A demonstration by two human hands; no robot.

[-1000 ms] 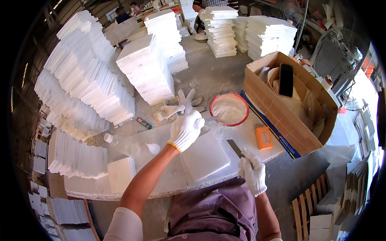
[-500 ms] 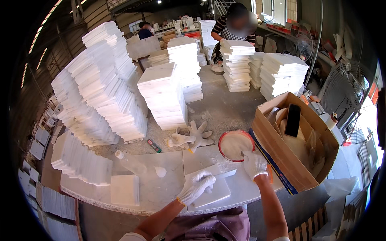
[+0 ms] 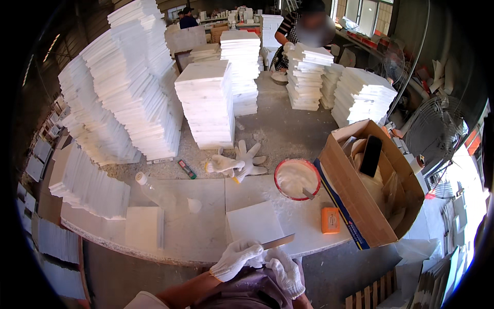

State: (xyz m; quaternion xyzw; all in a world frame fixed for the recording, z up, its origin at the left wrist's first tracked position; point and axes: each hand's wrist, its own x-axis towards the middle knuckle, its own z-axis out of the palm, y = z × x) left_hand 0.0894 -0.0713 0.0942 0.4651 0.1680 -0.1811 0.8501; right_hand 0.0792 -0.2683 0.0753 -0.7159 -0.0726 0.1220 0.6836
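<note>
Both my hands wear white knit gloves and are close together at the table's front edge, over my apron. My left hand [image 3: 238,260] is closed around a thin, flat strip [image 3: 279,241] that points right. Just beside it, my right hand [image 3: 286,274] has its fingers curled; anything within them is hidden. A square white tile [image 3: 254,221] lies flat on the table beyond the hands. Behind and right of it stands a red-rimmed bowl [image 3: 278,191] of white powder or paste. A small flat metal tool [image 3: 308,193] rests in the bowl, untouched by either hand.
Spare gloves [image 3: 249,160], a clear bottle [image 3: 149,186] and an orange box [image 3: 330,220] lie on the table. Tall tile stacks [image 3: 206,105] crowd the left and back. On the right stands an open carton [image 3: 355,188] with a phone [image 3: 371,156]. A co-worker [image 3: 298,31] stands behind the stacks.
My right hand has left the bowl and come back beside my left hand. The metal tool stays in the bowl. My left hand has drawn nearer to me with the strip, uncovering the tile.
</note>
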